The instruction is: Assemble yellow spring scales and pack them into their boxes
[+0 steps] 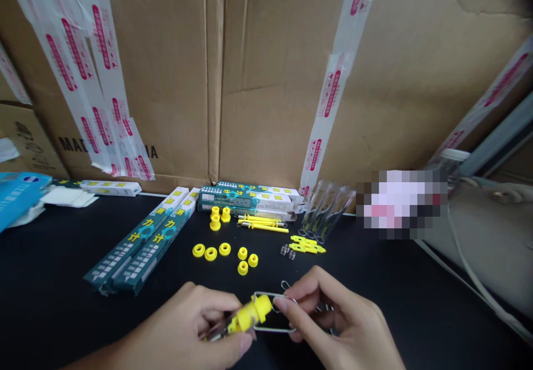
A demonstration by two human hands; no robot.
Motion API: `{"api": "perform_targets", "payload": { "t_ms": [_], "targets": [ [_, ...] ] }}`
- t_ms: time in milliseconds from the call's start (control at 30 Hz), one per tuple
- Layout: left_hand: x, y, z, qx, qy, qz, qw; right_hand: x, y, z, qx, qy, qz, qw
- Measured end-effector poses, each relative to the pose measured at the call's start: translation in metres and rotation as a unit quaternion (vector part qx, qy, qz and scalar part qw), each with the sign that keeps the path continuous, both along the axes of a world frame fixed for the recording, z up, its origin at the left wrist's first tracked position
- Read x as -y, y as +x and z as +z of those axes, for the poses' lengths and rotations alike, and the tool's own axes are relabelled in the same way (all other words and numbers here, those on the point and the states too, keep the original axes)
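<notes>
My left hand (pixel 208 325) is closed around a clear tube (pixel 226 325) with a yellow end piece (pixel 252 313) sticking out toward the right. My right hand (pixel 328 320) pinches a bent metal wire frame (pixel 272 330), whose two arms straddle the yellow end piece. More looped wire shows beside the right fingers, partly hidden by them. Just beyond the hands lie yellow rings (pixel 211 254), small yellow bushings (pixel 242 268) and taller yellow plugs (pixel 215 223). Small coil springs (pixel 292 255) and flat yellow strips (pixel 306 244) sit farther right.
Two long green-and-white boxes (pixel 141 236) lie at the left, with more boxes (pixel 250 198) against the cardboard (pixel 266 81) behind. Yellow rods with springs (pixel 263 223) and clear tubes (pixel 328 209) lie at the back. A blue packet (pixel 19 198) is far left; a cable (pixel 466 264) runs right.
</notes>
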State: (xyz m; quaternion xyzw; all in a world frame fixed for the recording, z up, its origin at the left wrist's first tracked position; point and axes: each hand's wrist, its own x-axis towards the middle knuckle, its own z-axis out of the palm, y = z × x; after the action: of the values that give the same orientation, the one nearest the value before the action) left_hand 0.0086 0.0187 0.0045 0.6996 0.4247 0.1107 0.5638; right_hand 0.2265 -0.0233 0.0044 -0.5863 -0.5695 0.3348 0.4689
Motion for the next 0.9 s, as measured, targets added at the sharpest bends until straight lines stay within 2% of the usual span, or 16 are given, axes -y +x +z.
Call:
{"api": "perform_targets", "payload": {
  "t_ms": [67, 167, 267, 367, 467, 567, 633, 767, 900],
  "targets": [
    [0.001, 0.002, 0.002, -0.013, 0.03, -0.006, 0.999, 0.0, 0.0, 0.001, 0.001, -0.009, -0.002, 1.0],
    [0.0, 0.003, 0.002, -0.02, 0.025, -0.007, 0.999, -0.001, 0.002, 0.002, 0.013, -0.021, 0.016, 1.0],
    [0.0, 0.002, 0.0, -0.026, 0.04, -0.006, 0.999, -0.005, 0.004, 0.0, 0.0, -0.073, 0.048, 0.996],
    [0.0, 0.001, -0.004, -0.021, 0.053, -0.011, 0.998, -0.01, 0.008, -0.001, -0.076, -0.158, 0.098, 0.98],
    [-0.001, -0.001, -0.011, -0.012, 0.065, -0.017, 0.998, -0.014, 0.011, 0.001, -0.175, -0.234, 0.149, 0.945],
    [-0.002, -0.002, -0.013, -0.014, 0.071, -0.018, 0.997, -0.016, 0.011, 0.005, -0.254, -0.257, 0.162, 0.918],
    [-0.002, -0.001, -0.009, -0.015, 0.067, -0.02, 0.997, -0.016, 0.009, 0.005, -0.287, -0.248, 0.158, 0.912],
    [0.0, -0.002, 0.001, -0.022, 0.01, -0.011, 1.0, -0.014, 0.006, -0.003, -0.274, -0.218, 0.147, 0.925],
    [-0.005, -0.005, 0.002, -0.007, -0.084, -0.014, 0.996, -0.009, 0.004, -0.011, -0.134, -0.16, 0.139, 0.968]
  ]
}}
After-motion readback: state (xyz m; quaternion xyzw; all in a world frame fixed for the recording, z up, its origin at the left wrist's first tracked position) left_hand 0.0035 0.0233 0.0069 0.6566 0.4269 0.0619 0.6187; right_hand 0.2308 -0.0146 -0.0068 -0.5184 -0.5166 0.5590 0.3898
